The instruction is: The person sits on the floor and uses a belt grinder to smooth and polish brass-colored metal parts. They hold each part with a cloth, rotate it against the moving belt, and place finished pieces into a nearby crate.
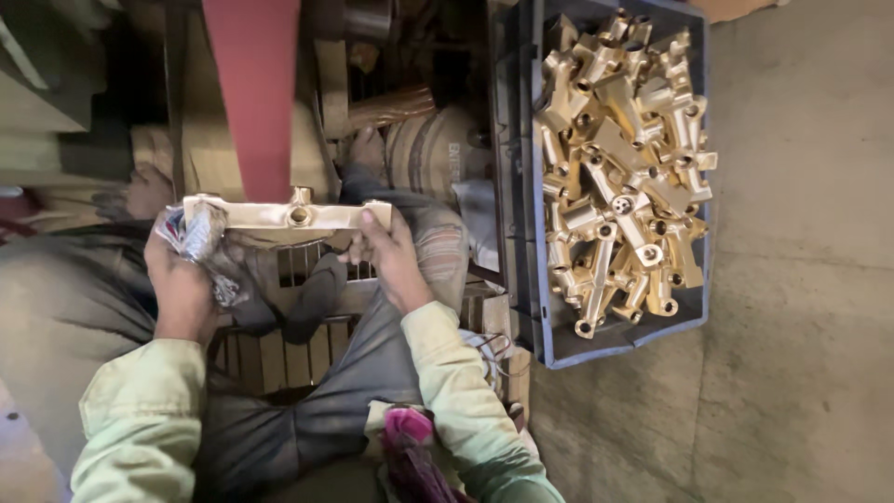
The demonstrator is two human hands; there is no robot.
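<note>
A long brass fitting [289, 213] is held level above the lap — its left end is gripped by the left hand [182, 270] through a crumpled foil-like wrap [200, 237], its right end is pinched by the right hand [386, 247]. Just behind, a red belt [253, 88] is seen. Farther right, a dark crate [531, 321] is filled with brass fittings [619, 168].

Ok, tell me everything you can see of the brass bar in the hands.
The brass bar is a long, pale gold casting, held level across the view just below the red belt. It has a round port at its middle and blocky ends. The left hand grips one end through crinkled wrapping; the right hand pinches the other.
</note>
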